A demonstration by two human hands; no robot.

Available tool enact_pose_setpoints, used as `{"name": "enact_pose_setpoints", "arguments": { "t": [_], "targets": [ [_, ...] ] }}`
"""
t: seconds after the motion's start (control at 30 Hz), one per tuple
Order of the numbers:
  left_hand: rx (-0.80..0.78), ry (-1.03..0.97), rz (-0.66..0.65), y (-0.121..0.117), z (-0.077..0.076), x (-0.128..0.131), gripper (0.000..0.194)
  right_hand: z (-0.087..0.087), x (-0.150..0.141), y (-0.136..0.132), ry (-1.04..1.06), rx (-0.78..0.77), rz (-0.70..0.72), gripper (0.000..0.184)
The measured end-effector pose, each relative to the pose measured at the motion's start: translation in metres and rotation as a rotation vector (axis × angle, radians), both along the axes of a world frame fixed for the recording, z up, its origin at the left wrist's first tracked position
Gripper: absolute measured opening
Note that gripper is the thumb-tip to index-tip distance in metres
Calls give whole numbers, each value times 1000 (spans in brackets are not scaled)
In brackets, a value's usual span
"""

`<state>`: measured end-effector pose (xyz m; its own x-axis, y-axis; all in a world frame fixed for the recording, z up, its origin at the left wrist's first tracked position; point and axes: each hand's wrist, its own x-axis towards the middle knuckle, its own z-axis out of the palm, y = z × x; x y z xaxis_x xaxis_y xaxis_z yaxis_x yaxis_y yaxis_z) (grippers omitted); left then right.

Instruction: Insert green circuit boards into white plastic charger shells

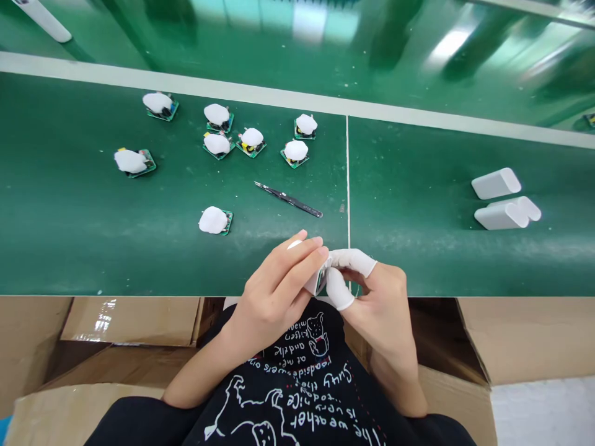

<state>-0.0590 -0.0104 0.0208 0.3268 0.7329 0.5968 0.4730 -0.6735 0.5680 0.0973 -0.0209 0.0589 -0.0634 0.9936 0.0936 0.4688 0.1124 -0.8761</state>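
My left hand (pixel 279 282) is wrapped round a white plastic housing (pixel 312 284) at the table's front edge, its open end turned to the right. A small green circuit board (pixel 321 279) shows at that opening. My right hand (pixel 379 297) wears white finger cots on thumb and forefinger, which are closed together on the board's end; the exact contact is partly hidden. Beyond my hands lie black tweezers (pixel 289 199), apart from both. To their left sits a circuit board with a white blob (pixel 214 220) on top.
Several more white-topped circuit boards (pixel 217 144) are scattered at the back left. Three white housings (pixel 502 215) lie at the right. A pale strip (pixel 260 94) runs along the back, and a thin white line (pixel 348 179) crosses the green table. Cardboard boxes (pixel 134 319) stand below the edge.
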Motion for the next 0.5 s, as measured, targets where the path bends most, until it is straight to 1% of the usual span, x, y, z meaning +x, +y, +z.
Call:
{"name": "enact_pose_setpoints", "arguments": {
  "t": [0.17,0.23,0.3,0.4,0.47,0.5],
  "targets": [
    [40,25,-50,0,2,-2,38,-1,6,0,-3,-79,42,16],
    [16,28,-67,1,1,-2,38,-2,9,2,13,-104,91,17],
    [-27,17,-87,2,1,-3,38,-2,12,3,31,-97,132,16],
    [-59,54,-108,1,3,-3,36,-2,17,7,-76,-43,120,18],
    [-53,131,-100,0,3,-1,37,-4,19,9,-174,-51,108,20],
    [-46,165,-85,0,3,0,38,-5,19,9,-190,-61,111,22]
  ]
}}
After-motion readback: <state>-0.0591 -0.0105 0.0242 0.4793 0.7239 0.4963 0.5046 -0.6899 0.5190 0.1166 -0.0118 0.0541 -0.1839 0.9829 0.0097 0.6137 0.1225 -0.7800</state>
